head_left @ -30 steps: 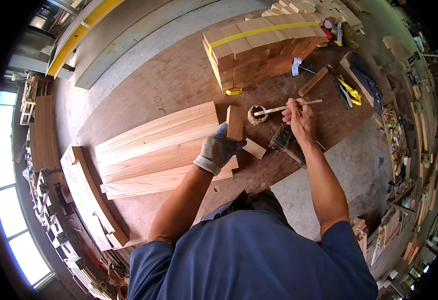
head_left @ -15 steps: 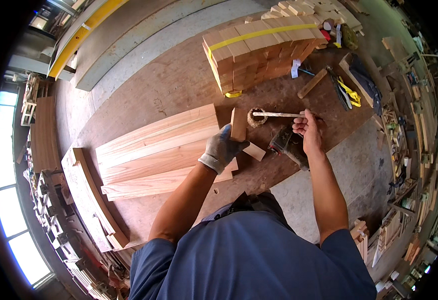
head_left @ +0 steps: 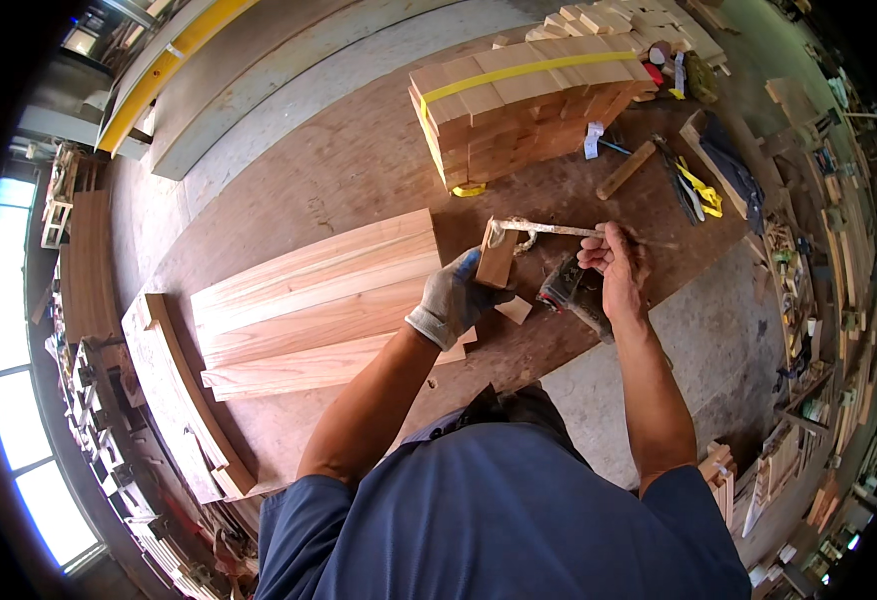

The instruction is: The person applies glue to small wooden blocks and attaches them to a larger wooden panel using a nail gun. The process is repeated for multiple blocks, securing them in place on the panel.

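Gloved left hand (head_left: pixel 454 300) grips a small wooden block (head_left: pixel 497 255); bare right hand (head_left: pixel 614 262) holds a stick (head_left: pixel 549 228), now touching the block's top. Boards (head_left: pixel 319 300) lie beside on the bench (head_left: pixel 359 150).

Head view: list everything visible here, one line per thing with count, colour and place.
small wood block: one, light brown, upright in the gloved left hand
glue stick: one, pale, smeared, its tip on the block's top end
boards: several, pale wood, laid side by side left of the block
strapped wood bundle: one stack, tan with a yellow strap, far side of the bench
workbench: one, dark brown, under everything
power tool: one, dark, on the bench below the right hand
hammer: one, wooden handle, right of the bundle
left hand: grey glove, gripping the block
right hand: bare, fingers pinching the stick
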Tool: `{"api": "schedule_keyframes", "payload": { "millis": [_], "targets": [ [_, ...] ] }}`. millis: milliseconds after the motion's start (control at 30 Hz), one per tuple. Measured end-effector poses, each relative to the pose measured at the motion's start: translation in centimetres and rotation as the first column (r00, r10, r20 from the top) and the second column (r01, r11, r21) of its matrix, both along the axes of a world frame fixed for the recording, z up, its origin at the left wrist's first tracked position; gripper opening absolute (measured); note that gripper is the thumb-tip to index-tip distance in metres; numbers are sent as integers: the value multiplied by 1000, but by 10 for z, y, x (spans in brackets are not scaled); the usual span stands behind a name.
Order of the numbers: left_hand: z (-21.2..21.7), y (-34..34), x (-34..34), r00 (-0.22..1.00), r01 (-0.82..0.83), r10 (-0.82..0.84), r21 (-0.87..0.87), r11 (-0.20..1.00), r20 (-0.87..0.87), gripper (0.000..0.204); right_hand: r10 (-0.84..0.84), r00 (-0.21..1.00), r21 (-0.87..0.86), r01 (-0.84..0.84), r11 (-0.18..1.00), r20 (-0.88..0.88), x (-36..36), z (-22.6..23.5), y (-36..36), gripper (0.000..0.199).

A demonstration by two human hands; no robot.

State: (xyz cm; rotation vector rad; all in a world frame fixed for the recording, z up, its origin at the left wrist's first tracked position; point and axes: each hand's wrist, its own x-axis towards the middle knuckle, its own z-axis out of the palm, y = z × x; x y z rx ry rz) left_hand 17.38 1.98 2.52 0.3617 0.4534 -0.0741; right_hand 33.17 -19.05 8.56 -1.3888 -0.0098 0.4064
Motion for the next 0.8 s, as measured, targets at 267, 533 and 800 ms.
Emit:
{"api": "schedule_keyframes", "payload": {
  "millis": [267, 533, 800],
  "targets": [
    [-4, 2, -7, 1000, -8, 9, 62, 998, -17, 47, 28, 993, 0, -28, 1000, 111, -8, 12, 8, 27],
    [-8, 4, -5, 999, -42, 42, -10, 999, -28, 42, 249, 881, -182, -190, 965, 401, -36, 29, -1, 25],
    [-3, 5, -4, 997, -63, 62, -24, 998, -41, 42, 377, 821, -215, -312, 925, 429, -62, 52, -10, 23]
  ]
}}
